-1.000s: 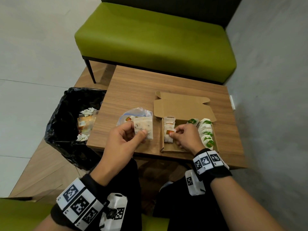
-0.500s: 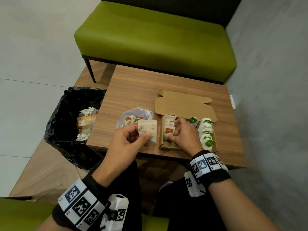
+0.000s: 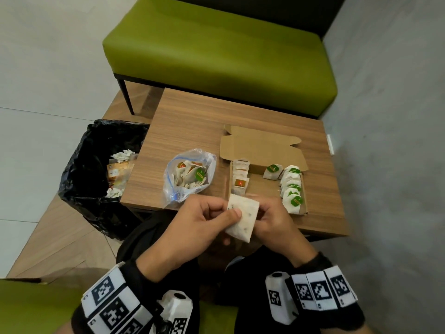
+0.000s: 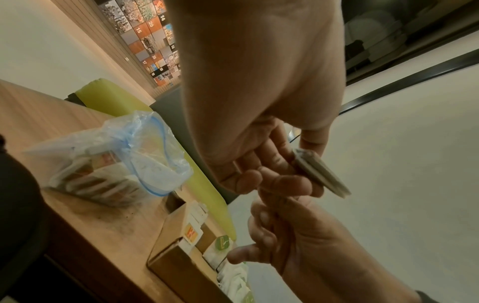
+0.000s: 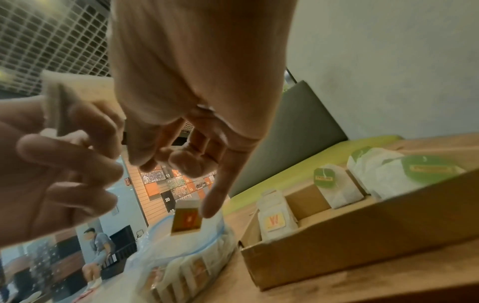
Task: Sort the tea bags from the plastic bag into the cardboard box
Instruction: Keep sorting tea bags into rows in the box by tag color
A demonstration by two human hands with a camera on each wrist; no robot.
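A white tea bag [image 3: 245,219] hangs above the table's near edge, held from both sides. My left hand [image 3: 224,214] pinches its left half between thumb and fingers, and my right hand [image 3: 263,214] pinches its right edge. In the left wrist view the tea bag [image 4: 320,174] shows edge-on at my left fingertips. The clear plastic bag [image 3: 190,175] lies open on the table with more tea bags inside. In the cardboard box [image 3: 261,186], orange-tagged tea bags [image 3: 239,180] stand in a row on the left and green-tagged tea bags [image 3: 292,186] on the right.
A black-lined waste bin [image 3: 96,169] with wrappers stands left of the wooden table [image 3: 192,121]. A green bench [image 3: 216,51] runs behind the table. The box's lid flap [image 3: 260,147] stands open at the far side.
My left hand drew the tea bag back toward me, past the table's near edge. My right hand left the orange-tagged row in the box and took the tea bag's right side.
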